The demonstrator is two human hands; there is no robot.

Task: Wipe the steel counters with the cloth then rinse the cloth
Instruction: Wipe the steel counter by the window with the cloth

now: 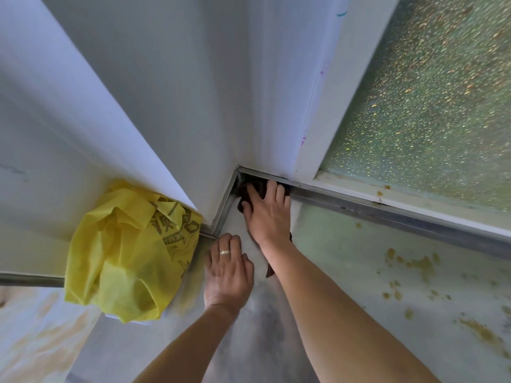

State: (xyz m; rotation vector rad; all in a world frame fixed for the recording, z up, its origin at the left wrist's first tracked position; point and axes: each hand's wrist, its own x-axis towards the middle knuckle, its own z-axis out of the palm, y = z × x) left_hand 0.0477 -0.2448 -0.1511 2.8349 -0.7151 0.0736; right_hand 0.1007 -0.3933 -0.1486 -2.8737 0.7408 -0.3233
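A dark brown cloth [244, 191] is pushed into the far corner of the steel counter [345, 272], where the raised steel rim meets the white wall. My right hand [269, 214] lies flat on top of it with straight fingers, pressing it into the corner; most of the cloth is hidden under the hand and forearm. My left hand [228, 269], wearing a ring, rests flat on the counter just in front and to the left, holding nothing.
A crumpled yellow plastic bag [127, 250] sits on the counter at the left against the wall. Brownish stains and crumbs [414, 266] dot the counter at the right. A frosted window [431, 106] rises behind the steel rim [387, 211].
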